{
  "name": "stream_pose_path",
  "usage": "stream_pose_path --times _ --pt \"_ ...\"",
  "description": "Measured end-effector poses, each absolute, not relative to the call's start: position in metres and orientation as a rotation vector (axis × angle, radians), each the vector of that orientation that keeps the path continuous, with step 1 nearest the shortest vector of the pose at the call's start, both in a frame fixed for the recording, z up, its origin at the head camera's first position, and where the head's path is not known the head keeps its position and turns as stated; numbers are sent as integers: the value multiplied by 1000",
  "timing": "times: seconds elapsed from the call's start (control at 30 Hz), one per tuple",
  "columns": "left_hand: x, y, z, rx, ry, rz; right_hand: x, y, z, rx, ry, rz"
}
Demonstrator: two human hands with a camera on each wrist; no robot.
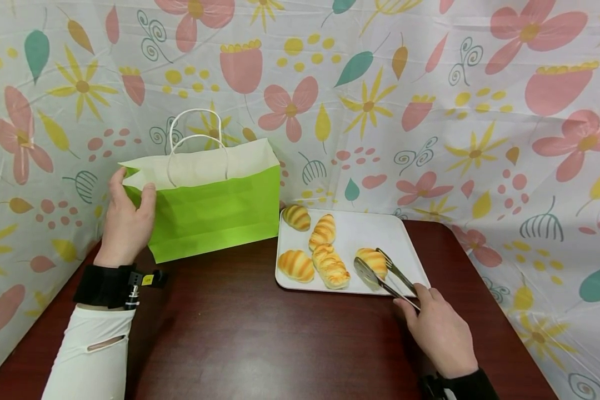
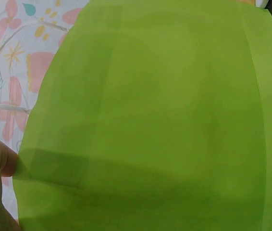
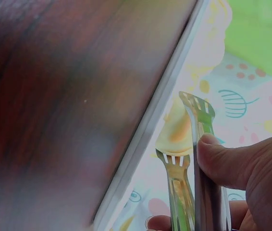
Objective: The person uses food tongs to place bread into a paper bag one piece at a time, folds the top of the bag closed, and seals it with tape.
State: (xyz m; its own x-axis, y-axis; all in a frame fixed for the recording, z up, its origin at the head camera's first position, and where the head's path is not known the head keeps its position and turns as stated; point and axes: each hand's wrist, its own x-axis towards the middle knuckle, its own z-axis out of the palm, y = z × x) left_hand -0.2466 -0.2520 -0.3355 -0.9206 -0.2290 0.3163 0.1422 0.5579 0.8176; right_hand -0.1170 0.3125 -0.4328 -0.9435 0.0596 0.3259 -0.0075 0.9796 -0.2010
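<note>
Head view shows the right hand [image 1: 442,328] grasping metal tongs [image 1: 365,271], whose tips stand around the right-hand bread [image 1: 372,260] on the near part of a white tray [image 1: 382,229]; whether they already squeeze it, I cannot tell. The left hand [image 1: 127,225] holds the left end of a green bag [image 1: 215,214], thumb on its near side, the other fingers partly hidden toward the far edge. Left of the tray, the bag has its mouth parted, with white inside showing, but its bottom is out of sight. On the tray's left half lie 4 more pieces: a far-left roll [image 1: 297,217], a near-left roll [image 1: 296,265], a croissant [image 1: 323,230] and, touching it, a braided loaf [image 1: 331,268]. As I judge it, the work is early: the bag is steadied and 1 piece is bracketed, but all 5 remain on the tray, so the lifting and carrying are left. Beneath everything is a dark table [image 1: 255,344].
</note>
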Motion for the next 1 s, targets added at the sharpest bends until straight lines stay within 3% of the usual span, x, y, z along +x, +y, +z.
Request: stream_pose_path --times 1.0 --pt "-247 -252 -336 62 -2387 -1319 -127 303 -413 84 -2664 248"
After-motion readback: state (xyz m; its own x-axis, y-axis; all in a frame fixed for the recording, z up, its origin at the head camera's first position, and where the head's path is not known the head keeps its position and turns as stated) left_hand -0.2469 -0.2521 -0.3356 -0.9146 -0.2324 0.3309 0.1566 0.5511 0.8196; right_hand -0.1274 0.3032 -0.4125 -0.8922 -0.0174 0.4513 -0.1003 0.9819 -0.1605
